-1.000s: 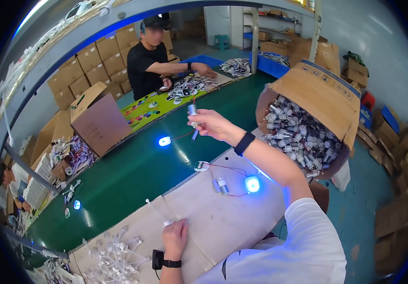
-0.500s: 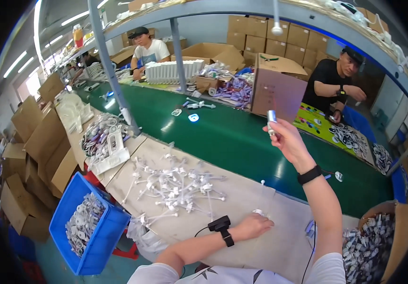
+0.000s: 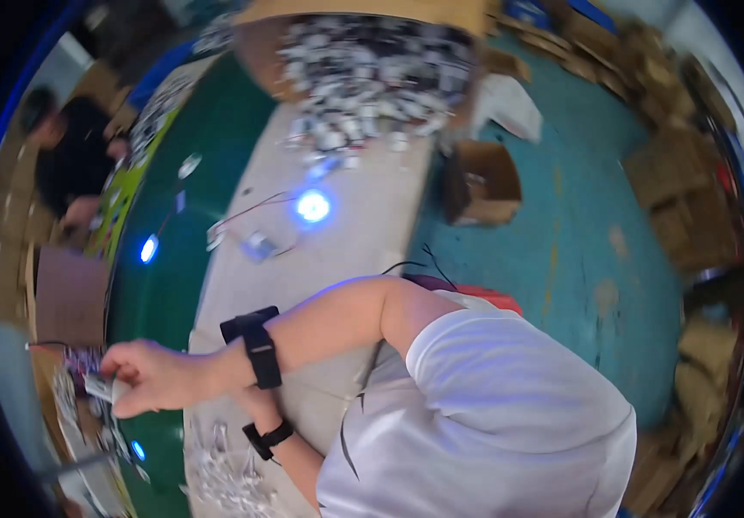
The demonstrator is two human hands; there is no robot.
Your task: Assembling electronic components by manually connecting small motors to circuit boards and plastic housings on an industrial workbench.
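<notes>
My right arm reaches across toward the green belt, and my right hand (image 3: pixel 158 377) is closed round a small silver and white cylinder (image 3: pixel 98 386) held above the belt. Below my right forearm, part of my left hand (image 3: pixel 256 402) shows; its fingers are hidden, so what they do cannot be seen. A pile of white corded parts (image 3: pixel 229 475) lies on the pale table by my left wrist. Farther along the table, a round blue-glowing light (image 3: pixel 312 206) with thin wires lies near a small silvery piece (image 3: pixel 259 247).
A cardboard box (image 3: pixel 259 56) spills many small grey and white parts onto the table's far end. Glowing blue pieces (image 3: pixel 148 249) lie on the green belt (image 3: pixel 160 302). Across it stands a person in black (image 3: pixel 82 147). An open carton (image 3: pixel 486 186) sits on the floor.
The view has swung far to the right, bringing the parts box and floor into sight. My right hand still holds the cylinder; my left hand is now mostly hidden behind my right forearm.
</notes>
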